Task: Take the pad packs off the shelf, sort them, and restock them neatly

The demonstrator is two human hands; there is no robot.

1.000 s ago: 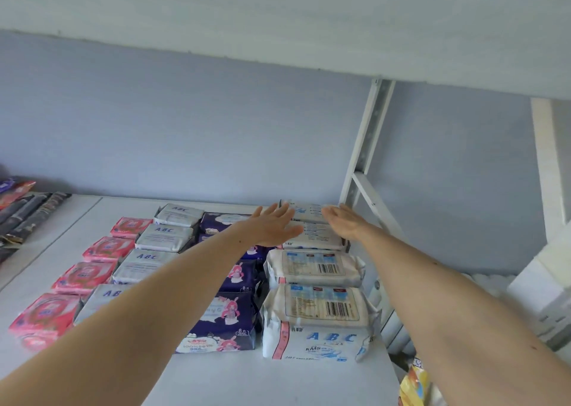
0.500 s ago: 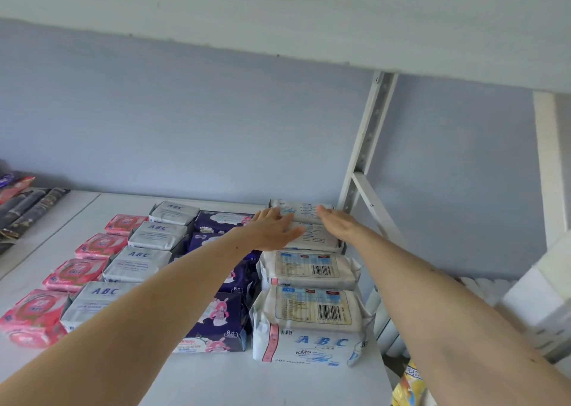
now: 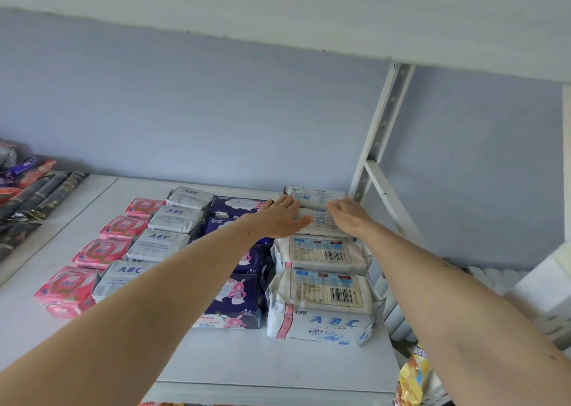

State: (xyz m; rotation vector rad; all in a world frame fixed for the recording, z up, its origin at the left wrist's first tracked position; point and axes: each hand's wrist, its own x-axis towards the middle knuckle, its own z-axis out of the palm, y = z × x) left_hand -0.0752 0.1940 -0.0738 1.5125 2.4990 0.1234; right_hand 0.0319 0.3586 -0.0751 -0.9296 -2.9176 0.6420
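Barely shifted since a second ago, both hands (left hand (image 3: 279, 218), right hand (image 3: 350, 217)) press flat-fingered on the rear white pack (image 3: 321, 224), best squared evenly

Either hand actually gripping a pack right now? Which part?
No grip visible. The left hand and right hand lie flat, fingers straight, on the left and right sides of the third white pack in the right-hand row.
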